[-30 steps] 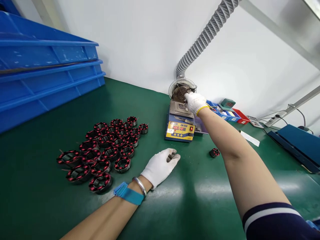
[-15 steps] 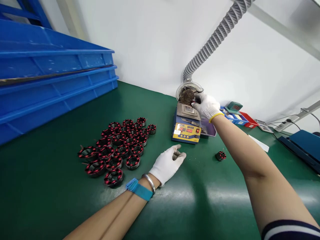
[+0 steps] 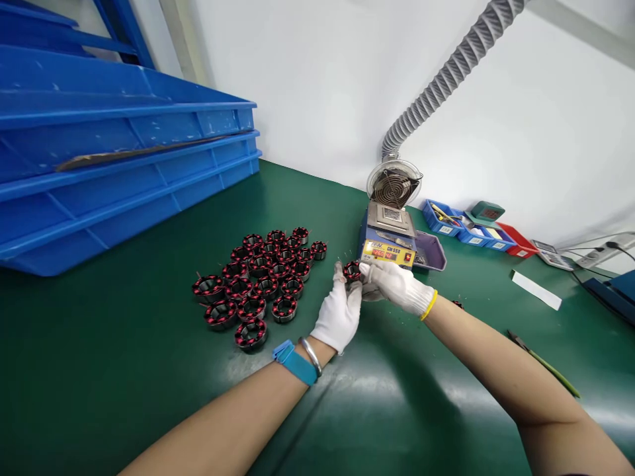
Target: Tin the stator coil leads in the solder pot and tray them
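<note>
Both gloved hands meet in front of the solder pot (image 3: pixel 389 228), a blue box with a yellow display panel. Between them is a motor stator (image 3: pixel 352 271), a black ring with red windings and thin wire ends sticking up. My left hand (image 3: pixel 340 311) is closed around its left and lower side. The fingers of my right hand (image 3: pixel 397 285) pinch its right side; some fingertips are hidden behind it. Left of my hands, several more stators (image 3: pixel 251 335) lie grouped on the green table (image 3: pixel 163 390). Another stator (image 3: pixel 458 305) shows only partly behind my right forearm.
Stacked blue crates (image 3: pixel 149 158) stand at the left. A fan with a grey hose (image 3: pixel 436 82) rises behind the pot. Right of it are a purple tray (image 3: pixel 436 252), blue bins (image 3: pixel 444 227), a red bin (image 3: pixel 518 243), a white strip (image 3: pixel 536 289) and green-handled pliers (image 3: pixel 550 370).
My right hand has come back from above the solder pot with the stator, toward my left hand. My left hand, open before, now grips the stator too. The view has shifted, bringing pliers into sight.
</note>
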